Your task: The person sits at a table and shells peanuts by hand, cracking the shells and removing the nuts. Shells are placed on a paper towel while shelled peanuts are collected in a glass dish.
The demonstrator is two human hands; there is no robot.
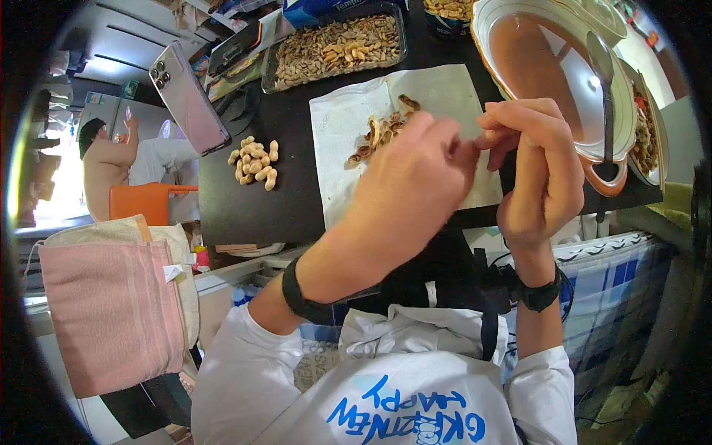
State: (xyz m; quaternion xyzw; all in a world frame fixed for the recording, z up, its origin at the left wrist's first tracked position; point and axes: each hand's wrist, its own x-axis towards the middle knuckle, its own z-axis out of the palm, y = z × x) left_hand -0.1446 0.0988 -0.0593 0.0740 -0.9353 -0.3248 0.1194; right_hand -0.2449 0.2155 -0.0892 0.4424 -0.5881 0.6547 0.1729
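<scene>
My left hand (414, 178) hovers over a white paper napkin (345, 119), its fingers curled and slightly blurred. Close by on the right, my right hand (539, 167) is bent at the wrist, with thumb and fingertips drawn together. The fingertips of both hands nearly meet above the napkin's right side. Whether something small is pinched between them is hidden. Broken peanut shells (381, 133) lie on the napkin, partly covered by my left hand. Left of the napkin, a small pile of unshelled peanuts (256, 161) rests on the dark table (289, 206).
A clear plastic tray (334, 69) holds seeds topped with nuts. Beside it stands a container of yellowish pieces (450, 10). A large bowl of brown liquid (534, 67) carries a metal spoon (606, 89). A smartphone (189, 100) leans at left; beyond, a person (108, 161) sits.
</scene>
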